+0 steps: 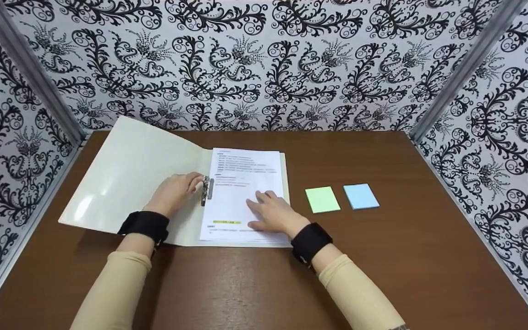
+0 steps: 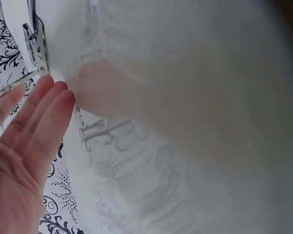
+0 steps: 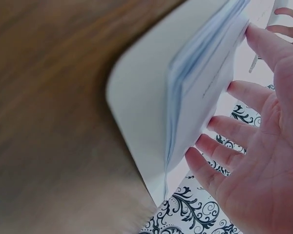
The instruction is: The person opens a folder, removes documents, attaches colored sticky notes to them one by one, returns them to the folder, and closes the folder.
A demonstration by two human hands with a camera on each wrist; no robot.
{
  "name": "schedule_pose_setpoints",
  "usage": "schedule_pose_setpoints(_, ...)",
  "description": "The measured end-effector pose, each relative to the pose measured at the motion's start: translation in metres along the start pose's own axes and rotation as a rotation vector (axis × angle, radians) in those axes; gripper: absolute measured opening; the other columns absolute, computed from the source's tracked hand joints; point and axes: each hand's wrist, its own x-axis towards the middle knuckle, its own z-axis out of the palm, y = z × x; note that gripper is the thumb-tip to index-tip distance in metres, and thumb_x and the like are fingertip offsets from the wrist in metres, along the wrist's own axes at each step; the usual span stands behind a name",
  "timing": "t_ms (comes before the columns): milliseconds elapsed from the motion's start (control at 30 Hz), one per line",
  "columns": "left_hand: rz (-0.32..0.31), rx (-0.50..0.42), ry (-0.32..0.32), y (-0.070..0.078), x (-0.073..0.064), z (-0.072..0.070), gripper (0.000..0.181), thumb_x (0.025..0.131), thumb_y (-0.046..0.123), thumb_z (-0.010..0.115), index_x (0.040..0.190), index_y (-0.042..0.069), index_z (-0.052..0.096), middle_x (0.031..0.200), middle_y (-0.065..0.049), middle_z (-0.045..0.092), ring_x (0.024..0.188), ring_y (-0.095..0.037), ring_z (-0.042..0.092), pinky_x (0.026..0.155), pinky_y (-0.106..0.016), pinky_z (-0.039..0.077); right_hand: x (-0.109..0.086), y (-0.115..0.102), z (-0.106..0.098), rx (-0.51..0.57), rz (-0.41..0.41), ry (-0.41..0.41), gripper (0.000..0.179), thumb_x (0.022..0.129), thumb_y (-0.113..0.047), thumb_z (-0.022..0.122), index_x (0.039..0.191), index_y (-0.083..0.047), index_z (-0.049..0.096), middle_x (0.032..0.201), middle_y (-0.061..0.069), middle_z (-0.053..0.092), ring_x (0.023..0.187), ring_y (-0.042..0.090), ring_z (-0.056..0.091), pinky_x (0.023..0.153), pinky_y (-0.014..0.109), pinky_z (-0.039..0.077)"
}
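Note:
A white folder lies spread wide, its cover raised to the left, with a stack of printed sheets on its right side. Along the spine sits a metal lever clip, also seen in the left wrist view as bent metal. My left hand reaches over the cover to this clip, fingertips right at the metal, fingers fairly straight. Spread fingers of my right hand rest flat on the lower right of the top page. In the right wrist view those fingertips touch the paper.
To the right of the folder, a green sticky note pad and a blue sticky note pad lie side by side on the brown table. Walls with a black scroll pattern enclose the table at the back and sides.

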Motion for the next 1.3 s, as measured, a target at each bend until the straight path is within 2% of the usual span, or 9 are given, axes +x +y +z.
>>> schedule_pose_setpoints(133, -0.07, -0.016, 0.013, 0.002, 0.005, 0.001, 0.033, 0.111, 0.024, 0.052, 0.127, -0.002, 0.065, 0.116, -0.029, 0.072, 0.108, -0.052, 0.067, 0.095, -0.062, 0.051, 0.001, 0.001, 0.001, 0.02, 0.006, 0.005, 0.066, 0.103, -0.044, 0.065, 0.158, -0.011, 0.047, 0.163, 0.022, 0.039, 0.148, 0.042, 0.037, 0.115, 0.056, 0.04)
schedule_pose_setpoints(367, -0.176, -0.028, 0.104, 0.004, 0.012, 0.011, 0.021, 0.109, 0.02, 0.058, 0.107, 0.0, 0.058, 0.095, -0.021, 0.069, 0.084, -0.039, 0.064, 0.077, -0.053, 0.052, 0.001, 0.002, 0.003, 0.031, 0.012, 0.047, 0.07, 0.101, -0.046, 0.067, 0.155, -0.006, 0.048, 0.16, 0.024, 0.041, 0.147, 0.042, 0.039, 0.113, 0.058, 0.042)
schedule_pose_setpoints(533, -0.145, -0.062, 0.136, 0.008, 0.014, 0.01, 0.015, 0.105, 0.013, 0.062, 0.106, -0.002, 0.067, 0.102, -0.021, 0.073, 0.094, -0.039, 0.069, 0.084, -0.052, 0.054, 0.0, 0.001, 0.002, 0.023, -0.006, 0.079, 0.064, 0.1, -0.044, 0.07, 0.147, -0.003, 0.055, 0.154, 0.026, 0.046, 0.144, 0.042, 0.041, 0.11, 0.057, 0.044)
schedule_pose_setpoints(667, -0.103, -0.089, 0.144, -0.001, 0.016, 0.016, 0.013, 0.103, 0.009, 0.065, 0.105, -0.001, 0.072, 0.107, -0.022, 0.074, 0.101, -0.039, 0.069, 0.091, -0.052, 0.054, 0.0, 0.002, 0.003, 0.016, -0.01, 0.077, 0.064, 0.1, -0.045, 0.07, 0.145, -0.003, 0.056, 0.152, 0.025, 0.047, 0.143, 0.041, 0.042, 0.11, 0.057, 0.045)
schedule_pose_setpoints(800, -0.039, -0.12, 0.1, -0.011, 0.015, 0.022, 0.011, 0.102, 0.006, 0.066, 0.103, -0.002, 0.073, 0.108, -0.022, 0.072, 0.103, -0.04, 0.068, 0.094, -0.053, 0.053, 0.0, 0.003, 0.004, 0.017, -0.01, 0.073, 0.065, 0.1, -0.046, 0.069, 0.147, -0.003, 0.055, 0.153, 0.024, 0.047, 0.143, 0.041, 0.042, 0.11, 0.057, 0.044)
schedule_pose_setpoints(900, 0.001, -0.133, 0.036, -0.014, 0.01, 0.022, 0.018, 0.103, 0.007, 0.062, 0.114, -0.002, 0.073, 0.118, -0.024, 0.07, 0.112, -0.044, 0.066, 0.099, -0.056, 0.05, 0.001, 0.004, 0.005, 0.018, -0.013, 0.074, 0.065, 0.1, -0.046, 0.069, 0.148, -0.004, 0.055, 0.153, 0.024, 0.046, 0.144, 0.041, 0.042, 0.111, 0.056, 0.044)
schedule_pose_setpoints(1033, 0.007, -0.067, -0.027, -0.014, 0.002, 0.019, 0.04, 0.104, 0.011, 0.062, 0.143, 0.003, 0.061, 0.14, -0.024, 0.062, 0.126, -0.047, 0.06, 0.108, -0.058, 0.045, 0.001, 0.005, 0.007, 0.028, -0.02, 0.074, 0.067, 0.1, -0.045, 0.07, 0.149, -0.004, 0.054, 0.154, 0.023, 0.046, 0.144, 0.04, 0.041, 0.112, 0.056, 0.043)
schedule_pose_setpoints(1100, 0.017, -0.005, -0.038, -0.012, -0.001, 0.016, 0.049, 0.104, 0.012, 0.064, 0.151, 0.005, 0.054, 0.146, -0.023, 0.058, 0.125, -0.048, 0.061, 0.108, -0.059, 0.046, 0.0, 0.005, 0.006, 0.037, -0.025, 0.076, 0.067, 0.1, -0.045, 0.071, 0.15, -0.004, 0.053, 0.154, 0.024, 0.046, 0.144, 0.041, 0.041, 0.112, 0.056, 0.043)
schedule_pose_setpoints(1300, 0.057, 0.177, -0.044, 0.001, -0.003, 0.013, 0.049, 0.103, 0.012, 0.066, 0.148, -0.002, 0.055, 0.149, -0.023, 0.056, 0.12, -0.048, 0.064, 0.101, -0.057, 0.051, -0.002, 0.007, 0.005, 0.091, -0.017, 0.058, 0.067, 0.1, -0.044, 0.07, 0.152, -0.005, 0.052, 0.158, 0.023, 0.042, 0.148, 0.039, 0.037, 0.116, 0.054, 0.038)
